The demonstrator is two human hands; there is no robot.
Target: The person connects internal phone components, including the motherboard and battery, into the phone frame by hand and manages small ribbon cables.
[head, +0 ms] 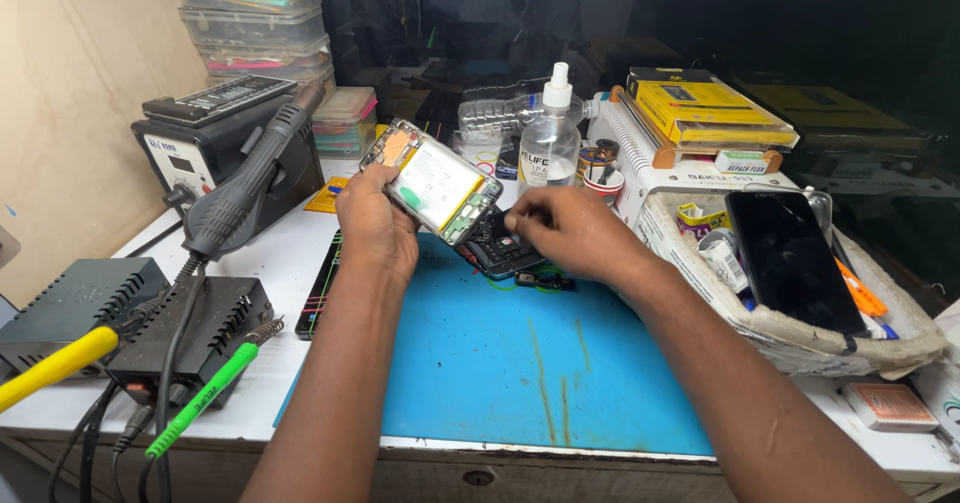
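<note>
above the blue mat (520, 363), left hand (375, 228) grips opened phone (432, 181); right hand (565, 231) pinches black part (497, 246).

On the table (290, 253) a mat (520, 363) lies at the centre. At 12 o'clock of the mat stands a bottle (549, 138), with an opened phone (435, 183) held just left of it. At 9 o'clock sits a soldering station (215, 148), stacked boxes (255, 18) behind it. At 3 o'clock a tray (800, 333) holds a second phone (790, 258).
</note>
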